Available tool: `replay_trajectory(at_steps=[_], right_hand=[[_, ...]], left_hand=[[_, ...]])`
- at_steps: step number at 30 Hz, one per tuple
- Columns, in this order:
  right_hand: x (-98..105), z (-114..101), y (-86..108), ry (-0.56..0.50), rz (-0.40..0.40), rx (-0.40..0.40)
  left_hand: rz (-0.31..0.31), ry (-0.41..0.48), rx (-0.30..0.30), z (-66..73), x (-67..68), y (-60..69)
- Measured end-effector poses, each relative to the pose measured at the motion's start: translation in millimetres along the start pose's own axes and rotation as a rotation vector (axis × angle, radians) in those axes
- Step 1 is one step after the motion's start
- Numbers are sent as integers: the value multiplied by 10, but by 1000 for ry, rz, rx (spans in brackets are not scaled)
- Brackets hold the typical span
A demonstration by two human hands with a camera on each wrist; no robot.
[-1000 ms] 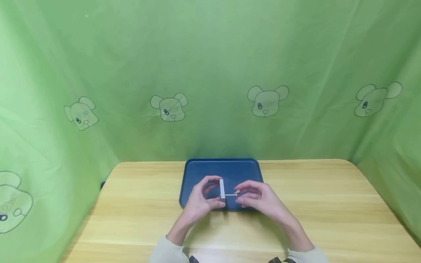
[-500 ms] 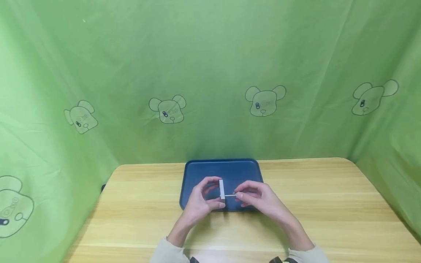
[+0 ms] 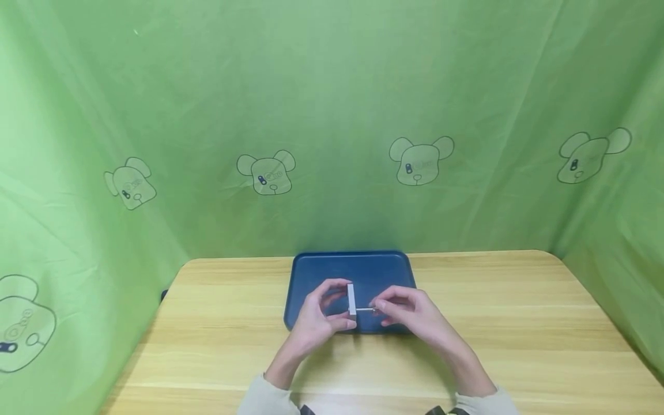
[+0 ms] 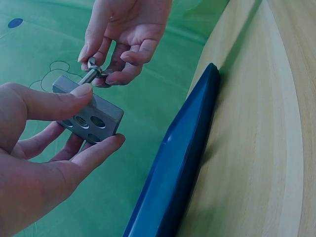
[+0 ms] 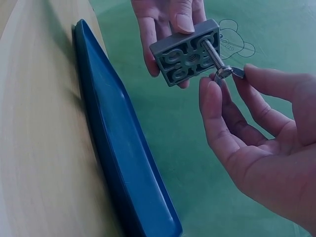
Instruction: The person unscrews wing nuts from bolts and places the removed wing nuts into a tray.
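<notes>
In the head view my left hand (image 3: 316, 314) grips a grey metal block (image 3: 351, 300) on edge, above the tray. Several round holes run through the block (image 4: 94, 118), and one face is recessed, as the right wrist view shows. A threaded bolt (image 5: 213, 53) sticks out of that face towards my right hand (image 3: 410, 308). At the bolt's outer end sits a wing nut (image 5: 225, 72). My right thumb and a finger pinch its wings from both sides, while the other fingers are bent below. My left thumb presses the block's edge.
Beneath the hands a blue tray (image 3: 321, 262) lies on the wooden table (image 3: 519, 323), near its far edge. A green curtain (image 3: 332, 115) printed with bear faces hangs behind and along both sides.
My right thumb and fingers have shifted round the wing nut and now cover more of it. The left hand holds the block nearly still.
</notes>
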State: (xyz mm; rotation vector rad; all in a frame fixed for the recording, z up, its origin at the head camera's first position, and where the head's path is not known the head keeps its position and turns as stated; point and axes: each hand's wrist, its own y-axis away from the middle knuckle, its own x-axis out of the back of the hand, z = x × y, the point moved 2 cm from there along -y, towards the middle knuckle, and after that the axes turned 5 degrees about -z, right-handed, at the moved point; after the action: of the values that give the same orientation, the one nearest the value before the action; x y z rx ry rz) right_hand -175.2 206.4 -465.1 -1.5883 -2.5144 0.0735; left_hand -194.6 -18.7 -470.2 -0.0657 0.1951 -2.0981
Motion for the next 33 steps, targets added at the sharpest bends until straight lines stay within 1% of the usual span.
replay_trajectory(at_steps=[12,21,29,33], right_hand=[[-3,-2,21,-20,-34,38],[-9,-5,11,0,-17,-9],[-14,6,-1,-17,-29,-11],[-10,16,0,-36,-37,-5]], left_hand=[[-3,0,-7,5,0,6],[-5,2,-10,0,7,-8],[-7,-7,-28,16,13,-8],[-4,-20,-22,11,22,-7]])
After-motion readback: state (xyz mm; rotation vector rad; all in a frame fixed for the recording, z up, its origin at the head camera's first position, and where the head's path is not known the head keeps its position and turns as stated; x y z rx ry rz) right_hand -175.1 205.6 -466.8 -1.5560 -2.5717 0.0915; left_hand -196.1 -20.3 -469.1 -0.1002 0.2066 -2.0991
